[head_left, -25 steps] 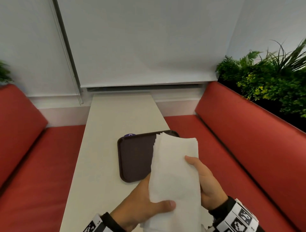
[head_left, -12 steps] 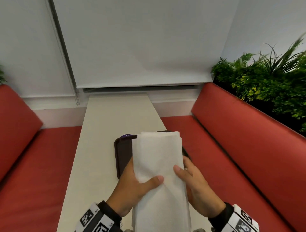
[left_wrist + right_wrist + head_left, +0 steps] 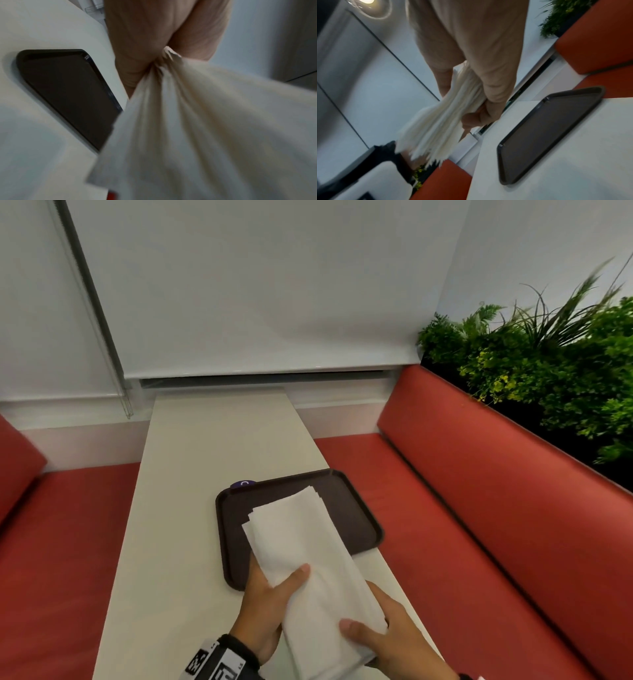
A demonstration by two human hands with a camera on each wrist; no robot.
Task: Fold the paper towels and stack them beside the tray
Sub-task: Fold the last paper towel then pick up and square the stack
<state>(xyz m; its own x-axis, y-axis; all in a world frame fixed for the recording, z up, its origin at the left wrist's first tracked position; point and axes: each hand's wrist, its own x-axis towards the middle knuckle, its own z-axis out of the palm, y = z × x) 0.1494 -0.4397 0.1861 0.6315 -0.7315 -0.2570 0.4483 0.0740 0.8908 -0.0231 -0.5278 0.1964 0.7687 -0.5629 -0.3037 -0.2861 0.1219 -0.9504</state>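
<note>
A thick stack of white paper towels (image 3: 308,559) hangs in the air over the near part of the dark brown tray (image 3: 346,508), its far end fanned out. My left hand (image 3: 274,590) grips the stack from the left, thumb on top and fingers underneath. My right hand (image 3: 376,642) grips the stack's near right end, thumb on top. In the left wrist view the paper towels (image 3: 197,128) bunch where the left hand (image 3: 154,56) pinches them. In the right wrist view the paper towels (image 3: 440,121) show many layered edges in the right hand (image 3: 471,88), with the tray (image 3: 547,128) beside them.
The tray lies on a narrow white table (image 3: 191,491) that runs away to the wall. Red benches (image 3: 496,508) flank both sides. Green plants (image 3: 548,364) stand behind the right bench. The tray bears a purple tab (image 3: 242,484) on its far rim.
The stack has swung from pointing straight ahead to slanting toward the far left, and has dropped lower over the tray. My right hand slid down to the stack's near end.
</note>
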